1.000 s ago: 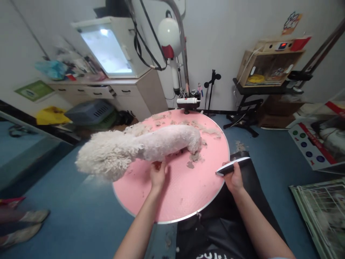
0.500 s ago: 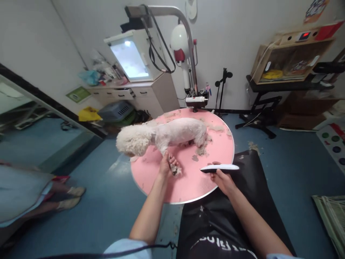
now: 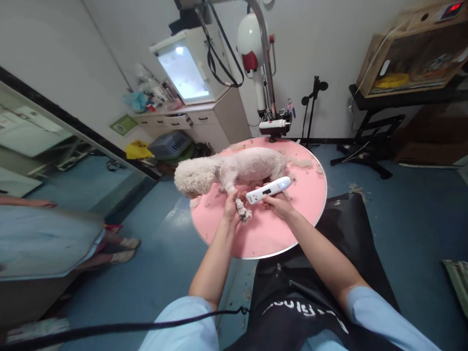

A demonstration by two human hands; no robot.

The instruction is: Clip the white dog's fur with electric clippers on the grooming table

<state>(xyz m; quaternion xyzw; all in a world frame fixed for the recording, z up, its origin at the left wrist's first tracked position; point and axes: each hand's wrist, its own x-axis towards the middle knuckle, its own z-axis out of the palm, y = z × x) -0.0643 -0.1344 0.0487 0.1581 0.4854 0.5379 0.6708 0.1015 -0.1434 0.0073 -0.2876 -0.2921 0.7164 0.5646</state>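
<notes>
A small white dog (image 3: 234, 170) stands on a round pink grooming table (image 3: 292, 219), its fluffy head toward the left edge. My left hand (image 3: 231, 208) is closed round the dog's front paw (image 3: 242, 210), lifted just off the table. My right hand (image 3: 275, 204) grips a white hair clipper (image 3: 268, 189) with a lit blue light, its tip pointing left at the held paw. Clumps of cut fur lie on the pink top near the dog's hind legs.
A grooming arm with a white and red dryer (image 3: 252, 44) rises behind the table. A white cabinet (image 3: 204, 122) with a lit box stands at the back left, a black stand with a wooden crate (image 3: 409, 53) at the right. Another person (image 3: 54, 243) stands at the left. A black cord (image 3: 120, 326) crosses the foreground.
My right hand has brought the clipper from the table's right edge leftward to the paw. My left hand has lifted the front paw. The view has pulled back and tilted.
</notes>
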